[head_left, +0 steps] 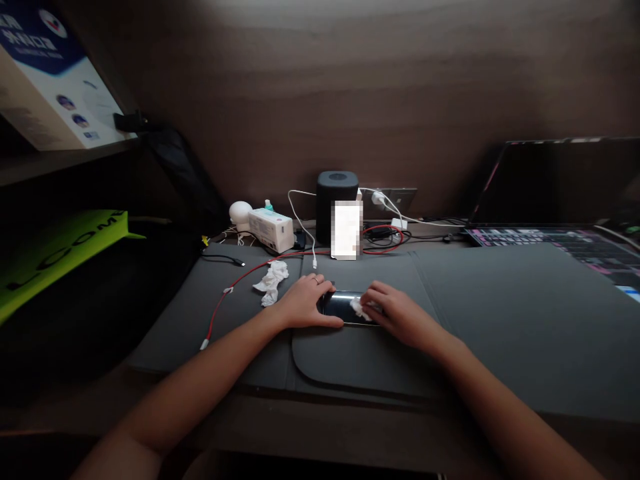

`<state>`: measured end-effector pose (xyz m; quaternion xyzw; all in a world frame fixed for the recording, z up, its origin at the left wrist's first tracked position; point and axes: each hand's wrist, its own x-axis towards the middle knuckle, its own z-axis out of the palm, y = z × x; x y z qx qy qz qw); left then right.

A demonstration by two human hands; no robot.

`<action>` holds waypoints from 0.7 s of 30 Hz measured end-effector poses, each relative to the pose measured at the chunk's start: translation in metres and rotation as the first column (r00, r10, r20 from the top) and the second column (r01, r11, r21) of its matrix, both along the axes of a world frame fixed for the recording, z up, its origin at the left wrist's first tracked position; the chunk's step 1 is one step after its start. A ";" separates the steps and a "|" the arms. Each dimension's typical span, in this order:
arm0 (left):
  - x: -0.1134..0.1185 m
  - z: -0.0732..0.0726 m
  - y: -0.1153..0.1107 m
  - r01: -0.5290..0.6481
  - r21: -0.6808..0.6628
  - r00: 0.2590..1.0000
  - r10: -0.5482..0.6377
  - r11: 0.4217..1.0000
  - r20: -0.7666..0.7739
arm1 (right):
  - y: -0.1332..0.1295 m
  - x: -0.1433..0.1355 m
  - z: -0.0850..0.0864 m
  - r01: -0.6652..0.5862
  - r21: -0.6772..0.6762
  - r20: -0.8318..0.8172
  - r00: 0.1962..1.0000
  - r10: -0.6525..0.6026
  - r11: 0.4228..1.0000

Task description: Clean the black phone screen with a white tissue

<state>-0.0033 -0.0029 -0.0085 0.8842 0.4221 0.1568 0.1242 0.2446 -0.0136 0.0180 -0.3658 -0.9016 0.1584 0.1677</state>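
Note:
A smartphone lies flat, screen up, on a dark grey desk mat. My left hand grips its left end, with the thumb along the near edge and the fingers at the far edge. Pinched in the fingers of my right hand is a wad of white tissue, which touches the screen's right half. The right hand hides the phone's right end. Left of my left hand, a crumpled tissue rests on the mat.
Behind the phone stand a dark speaker and a pixelated white patch. A tissue pack, a white round object and a red cable are at left. An open laptop is at right. A shelf holds a box.

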 end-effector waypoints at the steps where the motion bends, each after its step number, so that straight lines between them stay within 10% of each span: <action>1: 0.000 0.000 0.000 -0.002 -0.001 1.000 0.002 1.000 0.000 | -0.001 -0.001 0.000 -0.024 -0.002 0.001 1.000 0.024 1.000; 21: 0.000 -0.001 -0.001 -0.013 -0.014 1.000 0.013 1.000 0.004 | 0.003 0.000 -0.005 -0.043 -0.004 -0.031 0.999 0.043 0.999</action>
